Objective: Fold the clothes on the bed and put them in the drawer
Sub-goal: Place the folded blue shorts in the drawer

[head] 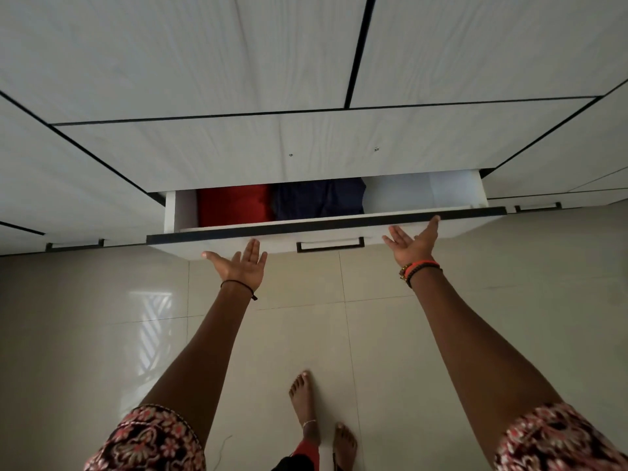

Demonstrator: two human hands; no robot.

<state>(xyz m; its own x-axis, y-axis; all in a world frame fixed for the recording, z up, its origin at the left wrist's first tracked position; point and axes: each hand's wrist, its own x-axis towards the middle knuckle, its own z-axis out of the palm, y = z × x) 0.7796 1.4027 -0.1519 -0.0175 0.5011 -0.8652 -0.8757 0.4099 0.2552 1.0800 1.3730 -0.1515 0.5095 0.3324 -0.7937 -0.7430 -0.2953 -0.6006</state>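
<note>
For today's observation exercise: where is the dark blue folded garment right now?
In the head view, the dark blue garment lies inside the open drawer, near its middle, right beside the red garment on its left, with bare drawer space on its right.

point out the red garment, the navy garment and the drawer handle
red garment (234, 205), head view, middle of its folded top
navy garment (317, 198), head view, centre of the cloth
drawer handle (330, 245), head view, middle of the bar
</note>
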